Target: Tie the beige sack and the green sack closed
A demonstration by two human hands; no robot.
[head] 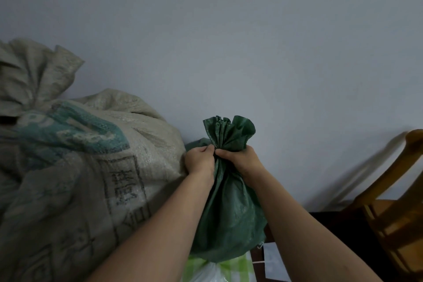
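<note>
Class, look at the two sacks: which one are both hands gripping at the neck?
The green sack, the smaller one; left hand and right hand clutch its gathered neck. The printed beige sack stands beside it.

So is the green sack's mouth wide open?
No, the left hand and right hand grip the green sack just below its bunched-up mouth.

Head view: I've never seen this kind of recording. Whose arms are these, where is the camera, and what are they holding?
No machine here. A person wears the camera on the head, so you see what they see, forward and down. The left hand and right hand both grip the gathered neck of the green sack, whose mouth flares above them; no cord shows. To its left sits the bigger beige sack, its top bunched. A wooden chair stands at the right, before a plain wall.
</note>
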